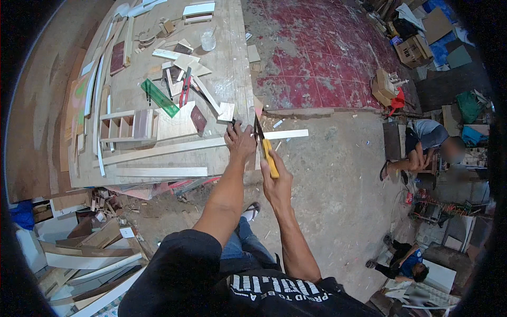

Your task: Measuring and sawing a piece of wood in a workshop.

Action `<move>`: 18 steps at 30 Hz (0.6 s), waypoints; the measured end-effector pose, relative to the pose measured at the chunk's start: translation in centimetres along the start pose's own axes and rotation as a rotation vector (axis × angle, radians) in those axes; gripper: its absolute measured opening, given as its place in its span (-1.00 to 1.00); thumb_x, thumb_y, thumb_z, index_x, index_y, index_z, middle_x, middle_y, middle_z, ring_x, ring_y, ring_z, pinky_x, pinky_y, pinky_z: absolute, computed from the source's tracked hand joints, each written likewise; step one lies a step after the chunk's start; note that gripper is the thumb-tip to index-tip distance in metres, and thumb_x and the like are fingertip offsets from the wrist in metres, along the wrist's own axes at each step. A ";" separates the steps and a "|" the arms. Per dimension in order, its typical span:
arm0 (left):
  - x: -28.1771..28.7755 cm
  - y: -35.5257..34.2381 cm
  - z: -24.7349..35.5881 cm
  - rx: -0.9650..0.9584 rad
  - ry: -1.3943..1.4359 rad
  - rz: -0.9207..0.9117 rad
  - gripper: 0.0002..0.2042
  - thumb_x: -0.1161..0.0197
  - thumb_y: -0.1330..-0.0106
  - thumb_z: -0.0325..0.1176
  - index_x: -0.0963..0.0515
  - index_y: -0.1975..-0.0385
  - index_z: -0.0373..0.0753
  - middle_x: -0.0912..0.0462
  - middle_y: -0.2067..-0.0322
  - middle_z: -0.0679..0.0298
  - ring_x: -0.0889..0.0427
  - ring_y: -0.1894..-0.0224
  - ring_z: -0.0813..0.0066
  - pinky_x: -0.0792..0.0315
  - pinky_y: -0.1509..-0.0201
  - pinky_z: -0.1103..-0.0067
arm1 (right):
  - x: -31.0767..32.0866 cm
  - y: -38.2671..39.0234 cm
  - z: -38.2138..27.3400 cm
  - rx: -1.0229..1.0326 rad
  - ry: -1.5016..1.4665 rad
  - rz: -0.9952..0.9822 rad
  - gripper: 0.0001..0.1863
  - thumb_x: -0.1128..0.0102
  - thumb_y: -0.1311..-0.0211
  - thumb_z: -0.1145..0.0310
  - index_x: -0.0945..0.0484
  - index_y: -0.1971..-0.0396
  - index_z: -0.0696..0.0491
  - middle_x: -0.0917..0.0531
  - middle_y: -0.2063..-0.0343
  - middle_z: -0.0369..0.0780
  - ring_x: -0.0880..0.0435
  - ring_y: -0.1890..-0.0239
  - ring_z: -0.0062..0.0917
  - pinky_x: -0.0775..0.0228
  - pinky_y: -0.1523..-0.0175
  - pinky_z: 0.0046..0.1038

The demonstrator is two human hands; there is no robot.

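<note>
A long, pale wooden strip (174, 150) lies along the near part of the workbench, and its right end sticks out past the bench edge. My left hand (240, 141) presses on the strip close to that edge, its fingers bent over the wood. In my right hand (278, 182) is a handsaw (270, 159), gripped by its yellow handle. The dark blade points away from me and crosses the strip just right of my left hand. Whether the blade has cut into the wood cannot be made out. A small pale block (226, 111) sits just beyond my left fingers.
On the workbench (222, 63) lie a green ruler (160, 98), a red cutter knife (185, 87), a small compartmented wooden frame (125, 127), a clear cup (208, 39) and offcuts. Scrap wood (90, 253) is piled at lower left. Two other people sit at the right.
</note>
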State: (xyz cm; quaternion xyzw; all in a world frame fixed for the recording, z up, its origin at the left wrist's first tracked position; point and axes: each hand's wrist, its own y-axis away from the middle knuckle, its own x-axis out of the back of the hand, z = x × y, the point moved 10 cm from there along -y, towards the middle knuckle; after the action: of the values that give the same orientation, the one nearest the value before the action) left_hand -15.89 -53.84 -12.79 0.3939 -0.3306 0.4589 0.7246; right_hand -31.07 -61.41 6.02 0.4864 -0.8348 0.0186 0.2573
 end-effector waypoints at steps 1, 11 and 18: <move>0.2 0.1 -0.6 -0.001 0.005 0.014 -0.62 -0.19 -0.27 -0.12 -0.51 -0.09 0.05 -0.11 -0.36 0.09 0.16 -0.45 -0.15 0.24 -0.41 -0.03 | -0.3 1.2 0.3 0.003 -0.005 -0.010 -0.59 -0.18 -0.39 0.29 -0.50 -0.13 0.22 -0.69 0.09 0.03 -0.69 0.10 -0.49 -0.51 0.02 -0.48; 0.0 0.1 0.0 -0.021 -0.013 -0.021 -0.61 -0.19 -0.28 -0.10 -0.51 -0.10 0.04 -0.09 -0.37 0.08 0.15 -0.45 -0.16 0.24 -0.40 -0.03 | 0.6 1.2 -0.1 0.118 -0.052 0.100 -0.60 -0.17 -0.39 0.30 -0.52 -0.10 0.23 -0.68 0.07 0.03 -0.66 0.03 -0.43 -0.47 -0.04 -0.44; -0.6 -1.1 -0.2 -0.064 -0.017 0.045 -0.65 -0.20 -0.24 -0.09 -0.49 -0.03 0.10 -0.05 -0.36 0.11 0.23 -0.44 -0.16 0.25 -0.37 -0.08 | 0.4 -1.1 -1.3 0.093 -0.035 0.078 -0.61 -0.18 -0.39 0.31 -0.53 -0.10 0.23 -0.67 0.06 0.04 -0.66 0.04 -0.43 -0.45 -0.06 -0.46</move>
State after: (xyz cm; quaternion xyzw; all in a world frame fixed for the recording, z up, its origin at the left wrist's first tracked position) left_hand -15.11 -54.22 -13.70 0.3668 -0.3604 0.4609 0.7233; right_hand -29.80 -61.92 7.04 0.4652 -0.8557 0.0590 0.2188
